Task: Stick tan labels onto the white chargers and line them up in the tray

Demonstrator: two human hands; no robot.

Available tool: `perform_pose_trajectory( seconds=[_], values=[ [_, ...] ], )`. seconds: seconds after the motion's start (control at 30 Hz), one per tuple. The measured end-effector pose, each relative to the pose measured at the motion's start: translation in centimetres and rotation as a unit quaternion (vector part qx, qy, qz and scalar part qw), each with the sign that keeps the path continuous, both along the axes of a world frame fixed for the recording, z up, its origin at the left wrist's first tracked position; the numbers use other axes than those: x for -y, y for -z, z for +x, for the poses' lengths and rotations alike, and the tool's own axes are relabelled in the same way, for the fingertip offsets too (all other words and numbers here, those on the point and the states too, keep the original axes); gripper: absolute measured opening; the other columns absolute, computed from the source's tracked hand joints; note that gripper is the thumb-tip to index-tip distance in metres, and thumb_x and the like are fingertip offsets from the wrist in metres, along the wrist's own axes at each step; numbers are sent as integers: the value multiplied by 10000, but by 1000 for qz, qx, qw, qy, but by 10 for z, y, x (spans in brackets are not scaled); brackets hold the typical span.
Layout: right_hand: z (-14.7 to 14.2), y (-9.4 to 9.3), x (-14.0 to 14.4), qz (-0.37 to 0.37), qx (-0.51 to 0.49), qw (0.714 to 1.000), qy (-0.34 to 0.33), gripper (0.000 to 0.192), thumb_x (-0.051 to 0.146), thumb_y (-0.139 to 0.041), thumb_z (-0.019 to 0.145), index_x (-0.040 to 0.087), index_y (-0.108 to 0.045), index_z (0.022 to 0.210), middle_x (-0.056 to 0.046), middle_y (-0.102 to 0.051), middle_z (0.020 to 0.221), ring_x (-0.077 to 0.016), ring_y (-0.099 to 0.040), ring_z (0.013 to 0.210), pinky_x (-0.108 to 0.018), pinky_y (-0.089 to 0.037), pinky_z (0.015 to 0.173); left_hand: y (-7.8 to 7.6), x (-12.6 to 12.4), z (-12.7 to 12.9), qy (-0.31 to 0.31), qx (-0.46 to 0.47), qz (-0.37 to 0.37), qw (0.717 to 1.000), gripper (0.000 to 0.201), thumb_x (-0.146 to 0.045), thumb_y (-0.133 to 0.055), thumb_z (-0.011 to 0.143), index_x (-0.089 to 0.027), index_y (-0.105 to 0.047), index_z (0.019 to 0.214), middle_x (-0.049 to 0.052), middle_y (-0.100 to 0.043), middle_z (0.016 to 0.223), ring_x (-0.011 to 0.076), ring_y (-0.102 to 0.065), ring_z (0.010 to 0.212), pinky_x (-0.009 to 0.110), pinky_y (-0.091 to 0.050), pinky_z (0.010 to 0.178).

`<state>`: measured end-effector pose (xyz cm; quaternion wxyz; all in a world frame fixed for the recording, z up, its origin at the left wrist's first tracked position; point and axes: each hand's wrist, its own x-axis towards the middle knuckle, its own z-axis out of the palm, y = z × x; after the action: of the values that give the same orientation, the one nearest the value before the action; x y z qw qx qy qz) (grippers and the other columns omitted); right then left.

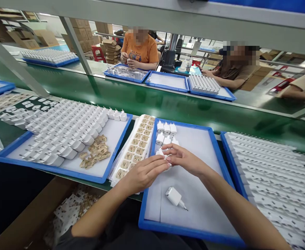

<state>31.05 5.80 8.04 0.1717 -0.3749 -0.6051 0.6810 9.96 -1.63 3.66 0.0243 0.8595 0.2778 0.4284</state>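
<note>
My left hand [148, 172] and my right hand [185, 159] meet over the upper left part of a blue-rimmed tray [183, 231]. Between their fingertips are white plug chargers [160, 151], mostly covered by the fingers, so how many I hold cannot be seen. Just beyond, more white chargers [166, 128] stand in short rows with their prongs up. Nearer me a single charger [173, 196] lies on its side, prongs toward the lower right. Sheets of tan stickers [135, 149] are stacked at the tray's left edge, beside my left hand.
A left tray [100, 180] holds many white chargers and a pile of tan peeled pieces [96, 152]. Another tray [235, 170] of chargers is at right. Beyond the green belt [142, 99], co-workers sit at trays. Below left, a carton [46, 208] holds scrap sheets.
</note>
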Motion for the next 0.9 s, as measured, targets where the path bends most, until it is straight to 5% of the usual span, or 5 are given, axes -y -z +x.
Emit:
perform_pose_trajectory(
  seconds=[0.1,0.3,0.5,0.9],
  values=[
    [24,10,-16,59,16,995,75,463,441,-790,751,197,-653,1120,-76,-703,1073,-197,-686,933,-351,-568,823,-1,-1,4,-12,14,-41,999,551,-27,-523,919,-180,-418,1438,165,-585,1358,259,-479,1378,461,-501,1094],
    [71,41,-99,154,78,946,273,478,442,-785,733,174,-661,1109,-129,-677,1176,-241,-656,1026,-403,-546,904,4,3,-7,-82,50,-54,994,581,-73,-573,907,-219,-418,1448,156,-607,1299,270,-559,1279,490,-507,1065],
    [72,64,-139,136,107,944,280,251,270,-746,835,141,-685,1041,-83,-729,993,-177,-688,840,-352,-581,795,12,10,-19,-114,32,-80,990,540,-108,-572,924,-243,-442,1430,143,-607,1298,272,-565,1262,480,-512,1051],
    [67,73,-140,217,201,913,281,194,283,-619,946,147,-655,1079,-85,-693,1099,-206,-665,984,-393,-560,856,21,11,-23,-121,2,-118,986,400,-139,-554,939,-227,-533,1329,124,-638,1245,246,-601,1198,440,-520,1026]
  ],
)
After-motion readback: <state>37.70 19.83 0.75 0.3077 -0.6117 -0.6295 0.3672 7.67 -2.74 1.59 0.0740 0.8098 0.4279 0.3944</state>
